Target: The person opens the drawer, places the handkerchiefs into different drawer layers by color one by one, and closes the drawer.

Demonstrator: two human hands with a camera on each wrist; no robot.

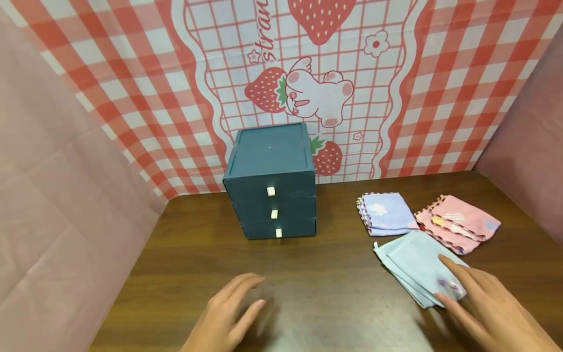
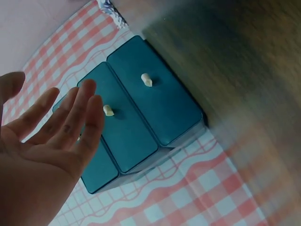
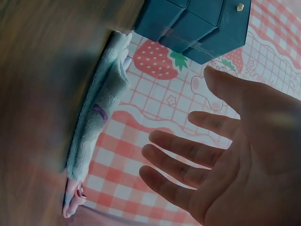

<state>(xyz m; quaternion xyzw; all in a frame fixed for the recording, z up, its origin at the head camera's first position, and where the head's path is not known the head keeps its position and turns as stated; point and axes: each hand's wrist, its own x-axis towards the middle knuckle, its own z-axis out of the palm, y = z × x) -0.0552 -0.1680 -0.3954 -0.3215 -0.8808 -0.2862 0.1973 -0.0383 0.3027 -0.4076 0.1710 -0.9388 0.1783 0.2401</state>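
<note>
My left hand hovers over the front of the table, its fingers loosely bent and nothing in them. In the left wrist view that hand appears before the dark teal drawer box. My right hand is above the near right edge of a folded light blue towel; the right wrist view shows its fingers spread and apart from the cloth. Behind the blue towel lie a folded lavender towel and a folded pink towel, both with patterned edging.
The drawer box stands at the back of the wooden table, its three drawers closed, each with a small cream knob. A red-checked strawberry cloth hangs behind it. Pink cloth walls border both sides.
</note>
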